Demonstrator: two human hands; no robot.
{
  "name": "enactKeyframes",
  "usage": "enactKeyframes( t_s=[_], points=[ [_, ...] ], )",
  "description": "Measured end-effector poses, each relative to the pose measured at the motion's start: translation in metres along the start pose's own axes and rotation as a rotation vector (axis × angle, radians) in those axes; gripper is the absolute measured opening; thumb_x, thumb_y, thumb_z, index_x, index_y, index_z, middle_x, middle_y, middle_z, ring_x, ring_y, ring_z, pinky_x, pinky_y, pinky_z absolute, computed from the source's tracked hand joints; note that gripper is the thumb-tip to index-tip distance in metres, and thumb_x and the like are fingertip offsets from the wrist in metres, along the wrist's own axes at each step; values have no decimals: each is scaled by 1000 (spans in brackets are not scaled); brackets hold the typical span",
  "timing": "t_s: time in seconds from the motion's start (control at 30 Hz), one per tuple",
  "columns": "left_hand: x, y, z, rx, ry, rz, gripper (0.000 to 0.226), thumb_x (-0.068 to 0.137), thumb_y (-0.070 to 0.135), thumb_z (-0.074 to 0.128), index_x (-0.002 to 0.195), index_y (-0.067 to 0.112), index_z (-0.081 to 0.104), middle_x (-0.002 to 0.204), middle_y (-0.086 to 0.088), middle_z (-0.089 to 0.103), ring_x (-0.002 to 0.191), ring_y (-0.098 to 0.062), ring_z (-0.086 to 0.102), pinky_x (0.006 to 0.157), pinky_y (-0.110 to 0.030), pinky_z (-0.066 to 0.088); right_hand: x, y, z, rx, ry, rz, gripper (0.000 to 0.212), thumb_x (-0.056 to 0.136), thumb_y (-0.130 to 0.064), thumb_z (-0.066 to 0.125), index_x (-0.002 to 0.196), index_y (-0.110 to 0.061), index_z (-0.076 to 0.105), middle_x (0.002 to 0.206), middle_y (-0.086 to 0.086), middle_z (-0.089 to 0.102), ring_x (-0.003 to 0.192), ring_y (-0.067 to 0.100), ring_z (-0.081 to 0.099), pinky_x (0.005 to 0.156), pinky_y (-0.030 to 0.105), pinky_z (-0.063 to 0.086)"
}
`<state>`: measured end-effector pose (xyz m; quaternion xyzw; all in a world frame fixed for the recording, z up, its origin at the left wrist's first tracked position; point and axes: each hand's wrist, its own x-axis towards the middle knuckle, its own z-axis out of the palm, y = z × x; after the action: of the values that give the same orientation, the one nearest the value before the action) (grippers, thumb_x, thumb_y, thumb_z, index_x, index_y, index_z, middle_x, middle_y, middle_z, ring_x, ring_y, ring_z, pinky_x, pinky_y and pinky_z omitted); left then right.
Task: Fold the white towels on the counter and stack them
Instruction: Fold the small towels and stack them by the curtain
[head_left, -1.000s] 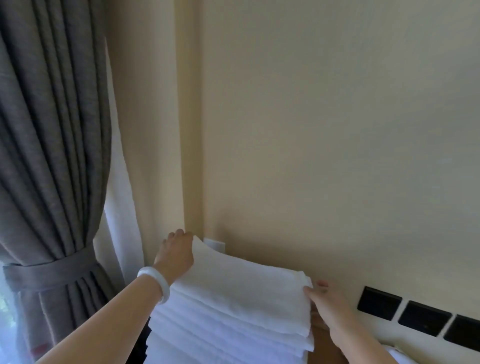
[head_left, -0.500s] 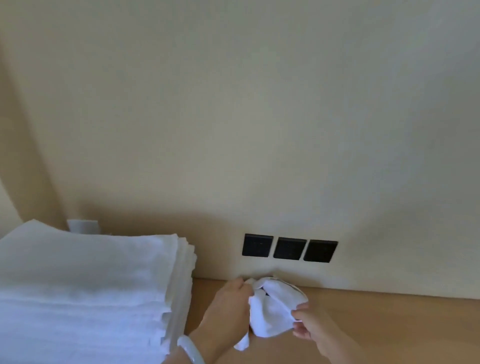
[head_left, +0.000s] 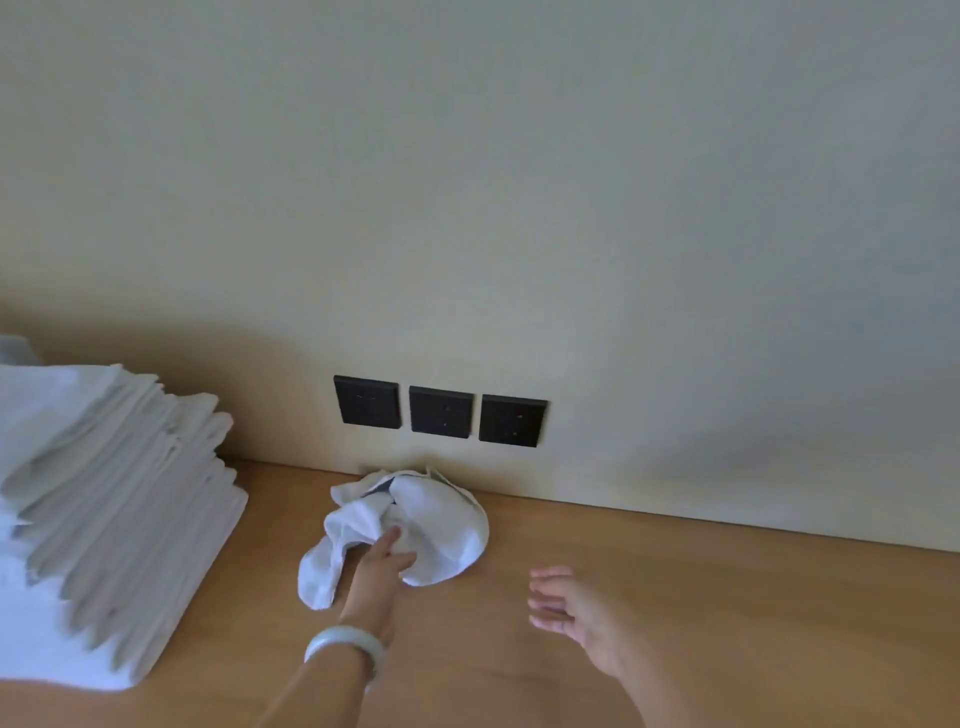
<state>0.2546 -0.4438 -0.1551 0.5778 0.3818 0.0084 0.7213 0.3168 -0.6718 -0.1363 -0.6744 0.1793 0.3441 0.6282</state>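
left grip (head_left: 382, 564) holds crumpled towel (head_left: 441, 525), right grip (head_left: 569, 608) spread beside it.

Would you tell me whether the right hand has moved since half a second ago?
Yes: the right hand has let go of the towel and drawn back from the outlets, slightly rightward.

Three black sockets (head_left: 440, 411), cream wall (head_left: 519, 182)

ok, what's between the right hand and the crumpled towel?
Nothing: only bare wooden counter separates the right hand from the crumpled towel, as the head view shows.
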Motion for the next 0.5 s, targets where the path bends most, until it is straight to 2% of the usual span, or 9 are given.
enactKeyframes(
  t_s=[0.1,0.2,0.27,0.3,0.33,0.37,0.4,0.43,0.5],
  points=[
    [-45,2,28,-187,-171,63,20,90,13,63,106,6,73,116,-8,68,104,-21,62,96,-37,46,7,5,-7,210,-52,99,22,94,2,60,113,11,59,104,25,62,88,31,60,79,42,56],
    [-83,-1,44,-315,-352,27,25,72,15,82,87,0,69,100,-20,66,88,-30,62,78,-42,50,12,13,-2,428,-90,200,44,99,-14,54,132,15,45,125,35,53,104,40,56,80,44,48],
    [-103,-12,40,-409,-369,-37,35,57,10,84,84,1,63,101,-25,65,84,-33,65,73,-42,54,12,16,-3,543,-136,224,51,91,-20,63,129,12,52,110,41,59,86,39,60,73,43,46],
    [-111,-20,35,-426,-354,-79,41,54,7,83,88,-1,62,105,-26,67,86,-36,67,77,-45,54,14,17,-6,566,-174,228,48,84,-23,68,119,9,60,95,34,66,73,34,61,68,41,47],
    [-117,-29,30,-400,-318,-120,48,55,3,82,97,-2,61,107,-25,69,91,-38,68,84,-46,53,15,20,-9,567,-209,234,43,82,-23,69,113,6,64,87,25,70,71,32,65,68,40,51],
    [-120,-38,26,-339,-280,-163,55,58,0,80,109,-2,59,106,-23,71,92,-38,70,86,-46,52,16,23,-13,558,-249,240,38,86,-21,67,115,4,66,93,20,72,80,32,69,75,41,55],
    [-122,-46,24,-292,-238,-200,59,65,-3,77,120,-2,56,98,-20,74,87,-35,72,81,-42,54,16,25,-18,554,-270,243,35,90,-18,64,119,0,66,105,20,72,95,34,70,86,45,55],
    [-120,-52,22,-292,-194,-221,58,74,-9,72,129,-4,51,87,-19,74,75,-31,74,68,-36,57,16,23,-22,559,-271,242,33,92,-16,61,121,-2,66,113,21,70,105,36,67,93,48,52],
    [-114,-52,22,-397,-73,-243,48,92,-18,48,139,-8,42,74,-20,70,50,-25,69,40,-27,52,18,14,-33,594,-195,209,25,94,-11,59,114,0,67,105,22,72,96,35,71,87,47,55]
  ],
)
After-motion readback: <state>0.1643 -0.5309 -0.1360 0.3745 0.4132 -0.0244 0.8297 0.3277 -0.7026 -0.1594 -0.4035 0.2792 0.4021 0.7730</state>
